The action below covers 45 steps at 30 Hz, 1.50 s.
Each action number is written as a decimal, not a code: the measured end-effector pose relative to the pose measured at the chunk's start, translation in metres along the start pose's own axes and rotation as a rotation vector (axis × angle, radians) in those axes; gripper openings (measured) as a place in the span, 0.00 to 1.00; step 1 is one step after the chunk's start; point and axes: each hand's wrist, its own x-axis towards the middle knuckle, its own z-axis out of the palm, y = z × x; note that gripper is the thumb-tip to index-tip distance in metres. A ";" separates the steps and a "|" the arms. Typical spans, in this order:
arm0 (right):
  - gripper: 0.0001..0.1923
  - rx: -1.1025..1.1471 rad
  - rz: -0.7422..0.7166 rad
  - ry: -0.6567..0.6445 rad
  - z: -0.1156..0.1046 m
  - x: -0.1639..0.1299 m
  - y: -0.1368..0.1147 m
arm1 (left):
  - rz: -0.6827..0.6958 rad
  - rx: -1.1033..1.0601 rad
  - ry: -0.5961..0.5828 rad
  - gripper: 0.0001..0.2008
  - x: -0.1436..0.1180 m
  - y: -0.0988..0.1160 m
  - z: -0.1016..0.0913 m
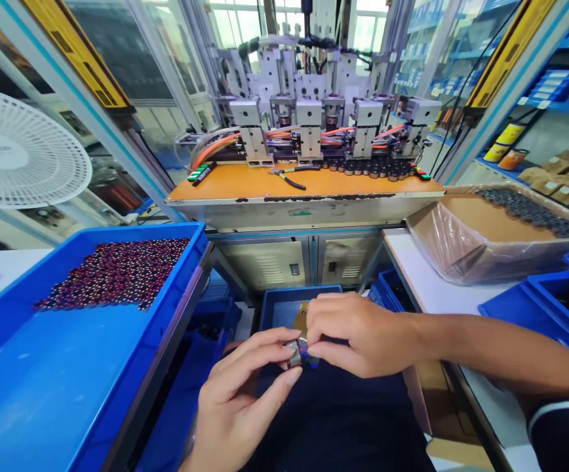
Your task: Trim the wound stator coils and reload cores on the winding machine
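My left hand (242, 393) and my right hand (358, 334) meet low in the middle of the view, above my lap. Together they pinch a small part (296, 354) with a silver metal body and a dark purple-red end. The left thumb and forefinger grip its metal side, and the right fingertips close on its coloured end. Most of the part is hidden by my fingers. A small blue bin (279, 305) sits just behind my hands.
A large blue tray (29, 393) at left holds several rows of dark red coils (117, 272). Ahead stands an orange-topped machine bench (304, 183) with pneumatic heads. At right are a plastic-lined carton (466, 242) of dark parts and blue bins (554, 308). A white fan (19, 151) is far left.
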 end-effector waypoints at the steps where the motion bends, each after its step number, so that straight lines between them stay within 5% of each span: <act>1: 0.06 0.115 0.080 -0.038 0.000 0.001 -0.001 | -0.015 -0.019 0.002 0.17 0.000 -0.001 0.000; 7: 0.05 0.278 0.250 -0.153 -0.008 0.010 -0.001 | -0.023 -0.041 0.015 0.16 0.003 -0.008 -0.003; 11: 0.04 0.188 0.215 -0.400 -0.035 0.029 0.018 | -0.056 -0.026 0.079 0.13 0.004 -0.015 -0.014; 13: 0.05 -0.061 0.238 -0.322 -0.055 0.050 0.036 | -0.075 -0.027 0.116 0.11 0.004 -0.019 -0.022; 15: 0.09 -0.387 0.332 -0.090 -0.074 0.080 0.062 | -0.092 -0.041 0.159 0.10 0.005 -0.022 -0.030; 18: 0.19 -0.594 0.419 0.079 -0.093 0.129 0.111 | -0.128 -0.063 0.229 0.09 0.006 -0.023 -0.041; 23: 0.27 -0.701 0.526 0.084 -0.091 0.178 0.187 | -0.162 -0.089 0.320 0.09 0.002 -0.022 -0.056; 28: 0.31 -0.750 0.655 0.028 -0.082 0.188 0.219 | -0.158 -0.125 0.380 0.10 -0.006 -0.024 -0.069; 33: 0.31 -0.767 0.682 -0.030 -0.084 0.173 0.211 | -0.185 -0.160 0.420 0.09 -0.007 -0.027 -0.069; 39: 0.26 -0.733 0.588 -0.029 -0.080 0.114 0.165 | -0.191 -0.190 0.397 0.09 -0.007 -0.024 -0.060; 43: 0.30 -0.597 0.491 0.037 -0.038 0.050 0.111 | -0.174 -0.183 0.364 0.11 -0.010 -0.017 -0.052; 45: 0.26 -0.306 0.404 0.114 -0.006 0.015 0.079 | -0.168 -0.173 0.350 0.11 -0.010 -0.014 -0.048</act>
